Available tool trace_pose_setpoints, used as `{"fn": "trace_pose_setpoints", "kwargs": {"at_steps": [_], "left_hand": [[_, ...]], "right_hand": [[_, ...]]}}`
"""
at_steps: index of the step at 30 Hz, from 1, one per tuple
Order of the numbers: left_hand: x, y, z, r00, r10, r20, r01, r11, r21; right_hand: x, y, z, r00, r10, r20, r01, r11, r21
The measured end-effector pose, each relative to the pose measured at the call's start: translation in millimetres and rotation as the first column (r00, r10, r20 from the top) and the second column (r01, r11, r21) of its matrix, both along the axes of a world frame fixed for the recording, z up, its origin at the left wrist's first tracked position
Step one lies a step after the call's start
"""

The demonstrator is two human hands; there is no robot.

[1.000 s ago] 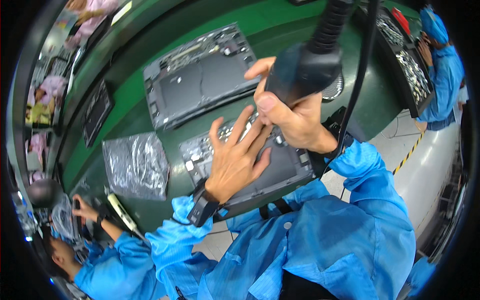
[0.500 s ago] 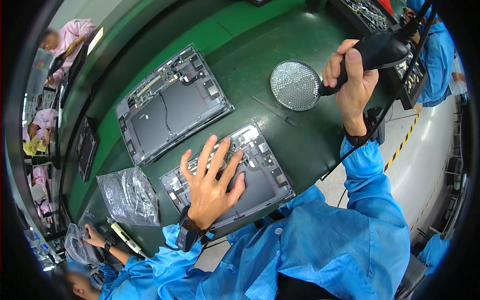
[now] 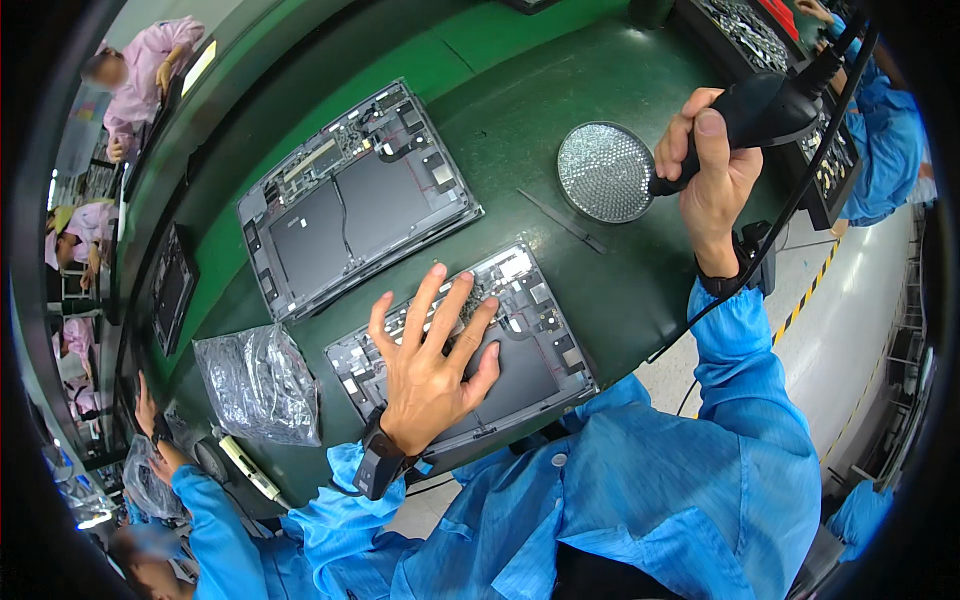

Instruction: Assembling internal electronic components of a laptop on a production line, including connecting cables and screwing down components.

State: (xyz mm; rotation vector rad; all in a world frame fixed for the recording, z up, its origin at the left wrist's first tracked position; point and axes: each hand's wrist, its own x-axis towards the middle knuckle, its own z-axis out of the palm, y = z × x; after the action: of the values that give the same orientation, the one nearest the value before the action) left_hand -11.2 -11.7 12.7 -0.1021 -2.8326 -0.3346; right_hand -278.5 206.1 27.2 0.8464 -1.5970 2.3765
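Note:
My left hand (image 3: 436,375) lies with fingers spread over an opened laptop base (image 3: 517,375), which sits at the near edge of the green table. Its fingertips rest around the circuit board, part of which they hide. My right hand (image 3: 712,170) is wrapped round a black corded electric screwdriver (image 3: 765,108), raised at the right; its tip is turned toward a round dish (image 3: 606,172) with a dimpled silvery surface. I cannot tell whether the tip touches the dish. A pair of tweezers (image 3: 562,221) lies between dish and laptop.
Farther back lies a stack of opened laptop bases (image 3: 365,210). A clear plastic bag (image 3: 258,385) and a pale handheld tool (image 3: 248,468) are at the left. Trays of small parts (image 3: 745,30) stand far right. A co-worker's arm (image 3: 205,490) reaches in at lower left.
The view has shifted slightly, with the table things a little farther right. At lower left the co-worker's arm has stretched farther forward. My hands keep the same hold and pose.

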Motion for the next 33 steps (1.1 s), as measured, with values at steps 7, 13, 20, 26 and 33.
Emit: {"fn": "trace_pose_setpoints", "kwargs": {"at_steps": [7,13,20,26,33], "left_hand": [[0,0,-2,0.999,-0.013,-0.045,0.015,0.999,0.045],[-28,0,-6,0.974,0.0,-0.226,0.048,0.977,0.21],[-43,11,-13,0.942,0.16,-0.295,-0.022,0.906,0.423],[-42,14,-15,0.937,0.213,-0.276,-0.062,0.881,0.468],[-44,14,-19,0.929,0.22,-0.297,-0.045,0.866,0.499]], "right_hand": [[15,-2,26,0.999,-0.044,-0.018,0.042,0.997,-0.068],[79,-68,46,0.935,0.348,-0.075,-0.348,0.937,0.01],[104,-91,37,0.883,0.469,-0.007,-0.466,0.879,0.106],[105,-91,33,0.892,0.453,-0.007,-0.45,0.887,0.108],[107,-97,27,0.874,0.483,0.052,-0.478,0.874,-0.086]]}}
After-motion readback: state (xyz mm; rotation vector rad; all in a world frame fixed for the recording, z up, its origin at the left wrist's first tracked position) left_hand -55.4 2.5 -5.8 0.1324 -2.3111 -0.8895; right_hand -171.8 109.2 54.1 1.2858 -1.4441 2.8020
